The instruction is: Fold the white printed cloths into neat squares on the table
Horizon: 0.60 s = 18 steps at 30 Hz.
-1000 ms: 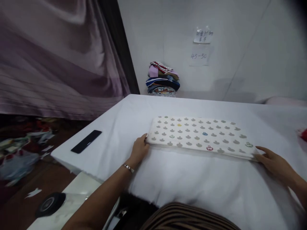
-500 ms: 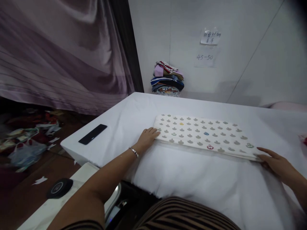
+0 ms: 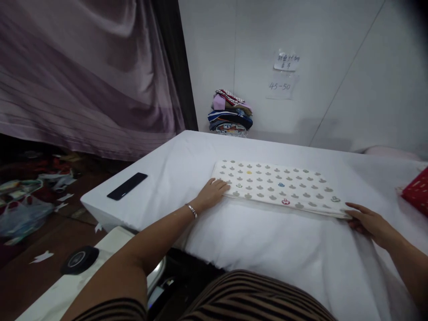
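Observation:
A folded white cloth (image 3: 267, 185) with grey mushroom-like shapes and a few coloured ones lies flat on the white-covered table. My left hand (image 3: 214, 192) rests on its near left corner, fingers stretched out flat over the edge. At the right end, my right hand (image 3: 366, 220) grips the near corner, one digit along the top and the other fingers curled lower at the edge. Part of those fingers is hidden by the hand itself.
A black phone-like slab (image 3: 127, 186) lies on the table (image 3: 174, 156) at left. Behind the table rises a stack of folded fabrics (image 3: 230, 113). A red item (image 3: 416, 191) is at the right edge. A black round object (image 3: 80, 260) sits on a white surface lower left.
My left hand has slid slightly right over the cloth's corner. My right hand stays at the right end. The view has shifted a little, showing more of the red item.

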### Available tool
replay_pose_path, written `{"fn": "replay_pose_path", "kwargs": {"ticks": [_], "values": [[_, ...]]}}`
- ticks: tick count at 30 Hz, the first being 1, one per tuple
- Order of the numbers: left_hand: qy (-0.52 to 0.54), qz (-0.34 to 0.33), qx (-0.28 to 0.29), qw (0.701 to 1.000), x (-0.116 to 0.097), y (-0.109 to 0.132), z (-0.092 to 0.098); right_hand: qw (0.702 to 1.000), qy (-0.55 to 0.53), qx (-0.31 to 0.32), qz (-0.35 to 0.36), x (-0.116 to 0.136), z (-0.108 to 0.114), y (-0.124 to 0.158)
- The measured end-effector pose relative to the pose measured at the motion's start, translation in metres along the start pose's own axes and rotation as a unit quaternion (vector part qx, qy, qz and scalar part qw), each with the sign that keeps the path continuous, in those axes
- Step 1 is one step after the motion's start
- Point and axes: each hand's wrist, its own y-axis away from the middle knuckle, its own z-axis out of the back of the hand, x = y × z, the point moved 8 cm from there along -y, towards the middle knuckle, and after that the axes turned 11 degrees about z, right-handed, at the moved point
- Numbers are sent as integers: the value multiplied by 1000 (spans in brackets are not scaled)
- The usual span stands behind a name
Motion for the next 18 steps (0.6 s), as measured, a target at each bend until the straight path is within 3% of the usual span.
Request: {"fn": "replay_pose_path", "kwargs": {"ticks": [4, 11, 18], "values": [[-17, 1, -5, 1000, -8, -9, -5, 1000, -23, 2, 15, 6, -2, 7], [-4, 52, -6, 999, 1, -17, -13, 987, -151, 26, 39, 17, -11, 12], [23, 71, -29, 997, 15, -24, 16, 969, -237, 20, 73, 31, -7, 10]]}}
